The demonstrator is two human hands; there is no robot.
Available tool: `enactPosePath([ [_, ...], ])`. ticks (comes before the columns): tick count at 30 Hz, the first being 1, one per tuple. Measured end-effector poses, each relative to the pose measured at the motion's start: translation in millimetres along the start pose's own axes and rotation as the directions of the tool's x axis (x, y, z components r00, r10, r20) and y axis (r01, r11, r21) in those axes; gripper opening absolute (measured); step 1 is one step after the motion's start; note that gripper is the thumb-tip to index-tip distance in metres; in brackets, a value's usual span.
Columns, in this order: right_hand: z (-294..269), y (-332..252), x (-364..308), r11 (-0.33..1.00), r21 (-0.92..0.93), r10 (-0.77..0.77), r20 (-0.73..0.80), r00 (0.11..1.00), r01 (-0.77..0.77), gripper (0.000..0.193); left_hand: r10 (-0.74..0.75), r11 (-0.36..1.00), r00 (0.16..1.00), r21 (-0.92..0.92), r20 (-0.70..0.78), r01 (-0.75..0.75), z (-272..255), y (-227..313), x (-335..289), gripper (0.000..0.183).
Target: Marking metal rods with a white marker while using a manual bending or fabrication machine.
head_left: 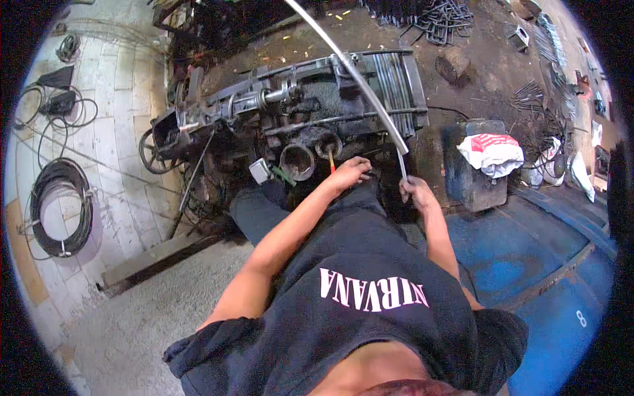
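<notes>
My right hand point(417, 193) is closed around a thin grey metal rod point(403, 166). The rod's upper end meets, or passes behind, the lower end of a long shiny metal bar point(366, 89), which slants in from the top across the machine; I cannot tell whether they are joined. My left hand point(353, 173) lies low in front of the machine, over my dark trousers. Its fingers are loosely bent and a little apart, with nothing visible in them. Near it, a tool with an orange handle point(332, 162) stands at a round metal cup point(328, 145).
A greasy black machine point(264, 105) stretches across in front of me. A second round cup point(297, 163) sits beside the first. To the right, a white and red bag point(490, 153) lies on a dark box point(475, 188). Coiled cable point(41, 218) lies at left.
</notes>
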State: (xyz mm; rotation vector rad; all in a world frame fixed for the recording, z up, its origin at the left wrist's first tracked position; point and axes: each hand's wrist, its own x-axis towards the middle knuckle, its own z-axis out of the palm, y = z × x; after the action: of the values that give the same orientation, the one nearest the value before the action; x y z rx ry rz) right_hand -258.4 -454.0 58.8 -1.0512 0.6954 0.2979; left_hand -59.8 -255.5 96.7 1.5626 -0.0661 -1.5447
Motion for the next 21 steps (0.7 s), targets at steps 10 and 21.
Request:
enactPosePath([
  [10, 63.4, -58.4, -43.6, 0.94, -0.319, 0.241, 0.373, 0.896, -0.12, 0.015, 0.13, 0.848, 0.98, -0.495, -0.153, -0.19, 29.0, 25.9, -56.8, 0.03],
  [21, 241.8, -156.4, 68.5, 0.864, -0.31, -0.298, 0.32, 0.899, 0.397, 0.025, 0.271, 0.736, 0.66, -0.29, -0.701, -0.611, -109.8, 27.3, -163.1, 0.017],
])
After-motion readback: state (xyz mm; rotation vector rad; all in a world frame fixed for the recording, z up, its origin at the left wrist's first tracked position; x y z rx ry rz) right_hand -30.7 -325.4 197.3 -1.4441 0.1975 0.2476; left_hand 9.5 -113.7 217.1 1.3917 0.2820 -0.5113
